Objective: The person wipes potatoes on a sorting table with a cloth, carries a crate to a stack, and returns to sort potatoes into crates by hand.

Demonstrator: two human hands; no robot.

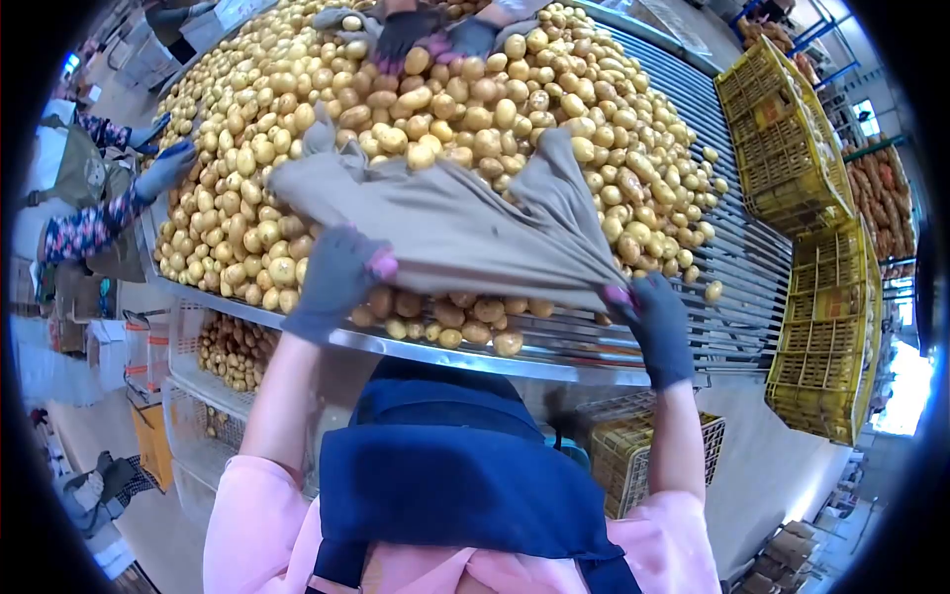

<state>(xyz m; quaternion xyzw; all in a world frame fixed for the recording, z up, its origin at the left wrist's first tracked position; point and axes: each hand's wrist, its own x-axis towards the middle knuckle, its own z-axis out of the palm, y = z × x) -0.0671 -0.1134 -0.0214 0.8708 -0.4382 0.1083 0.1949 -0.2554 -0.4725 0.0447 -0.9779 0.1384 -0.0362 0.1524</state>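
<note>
A grey cloth [445,223] is stretched over the potatoes [247,198] heaped on the sorting table. My left hand [341,277], in a dark glove with pink fingertips, is closed on the cloth's near left edge. At the near right corner, my right hand [653,312] in a matching glove also grips the cloth, pulling it into tight folds. The far side of the cloth lies in loose peaks on the heap. Several potatoes [475,322] show between the cloth and the table's metal rim [495,366].
Metal rollers [732,297] run along the table's right side, by yellow crates [826,317]. Across the heap are another person's gloved hands [435,40]; a co-worker's glove [166,170] reaches in from the left. Plastic crates [203,416] with potatoes stand below left.
</note>
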